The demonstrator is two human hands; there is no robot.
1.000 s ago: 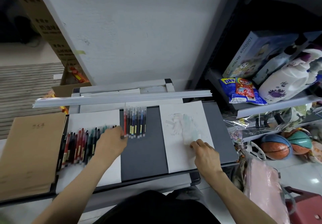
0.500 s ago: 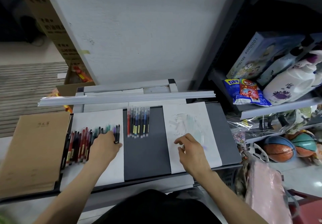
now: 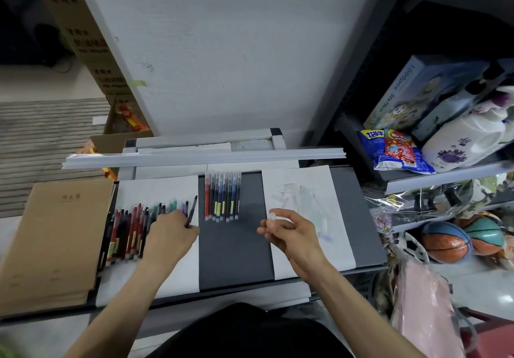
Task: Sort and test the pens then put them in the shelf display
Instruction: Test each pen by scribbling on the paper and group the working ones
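Grey surface below us, pens lying lengthwise away from us. Our left hand pinches a dark pen at the right end of the unsorted row. Our right hand, nearer the test sheet, is clamped on a small clear piece, likely a cap. The sorted pens lie between the hands. The shelf to the right holds toys and no pens.

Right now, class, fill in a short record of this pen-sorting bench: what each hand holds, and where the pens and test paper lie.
Left hand: pinches a dark pen
Right hand: pinches a small clear piece, too blurred to name
Loose pens: on the left white sheet
Sorted row: on the dark surface between the sheets
Test paper: scribbled, on the right
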